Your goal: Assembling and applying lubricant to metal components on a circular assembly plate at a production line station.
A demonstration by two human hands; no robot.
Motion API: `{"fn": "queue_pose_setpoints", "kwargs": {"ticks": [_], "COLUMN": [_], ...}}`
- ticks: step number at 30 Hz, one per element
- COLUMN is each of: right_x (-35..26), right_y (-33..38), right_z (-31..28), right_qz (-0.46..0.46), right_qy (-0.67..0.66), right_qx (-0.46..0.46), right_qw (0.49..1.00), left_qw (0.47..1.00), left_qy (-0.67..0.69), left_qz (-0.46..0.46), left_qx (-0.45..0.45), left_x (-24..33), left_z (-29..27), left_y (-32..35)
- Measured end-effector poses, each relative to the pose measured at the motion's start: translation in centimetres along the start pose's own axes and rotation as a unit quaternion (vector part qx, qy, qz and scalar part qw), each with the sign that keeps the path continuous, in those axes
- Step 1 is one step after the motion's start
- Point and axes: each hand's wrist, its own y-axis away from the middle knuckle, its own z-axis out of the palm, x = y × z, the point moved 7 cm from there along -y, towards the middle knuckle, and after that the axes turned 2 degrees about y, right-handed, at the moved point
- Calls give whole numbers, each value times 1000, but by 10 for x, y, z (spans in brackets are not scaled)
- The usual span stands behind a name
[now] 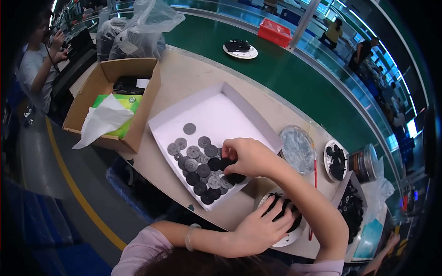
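Note:
My right hand (251,157) reaches into a shallow white cardboard tray (221,108), its fingertips pinched on a black disc (225,163). Around those fingers lie several grey and black round discs (190,164), some overlapping, gathered at the tray's near end. Below my right forearm, my left hand (262,230) rests with spread fingers on a black part (291,220). That part sits on a white round plate (289,240) near the table's front edge. My fingers hide much of the part, and the left thumb cannot be made out.
A cardboard box (149,87) with a green tissue pack (126,103) stands left, plastic bags (138,39) behind it. At right are a clear round container (297,149), a red stick (315,172), a plate of black parts (336,158), a jar (363,163) and a filled box (352,207).

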Motion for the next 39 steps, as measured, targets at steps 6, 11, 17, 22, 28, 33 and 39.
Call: {"fn": "queue_pose_setpoints", "kwargs": {"ticks": [6, 11, 17, 22, 28, 33, 39], "right_x": [11, 75, 111, 109, 107, 105, 110], "right_y": [47, 144, 201, 200, 194, 196, 198], "right_z": [-65, -77, -1, 12, 4, 1, 6], "right_qz": [-3, 135, 267, 278, 312, 296, 306], "right_qy": [-137, -327, -602, -586, -511, -544, -512], "right_qx": [173, 272, 149, 93, 52, 57, 56], "right_qw": [975, 895, 738, 755, 800, 783, 801], "left_qw": [999, 991, 991, 994, 994, 995, 994], "left_qy": [24, 118, 128, 94, 100, 72, 63], "left_qz": [-6, -25, -31, -30, -41, -34, -23], "left_qx": [-42, -51, -7, -50, -30, -56, -85], "left_x": [-8, -15, -12, -12, -14, -11, -10], "left_z": [0, -4, -1, -1, -2, 0, 1], "left_y": [-10, -24, -22, -23, -23, -29, -29]}}
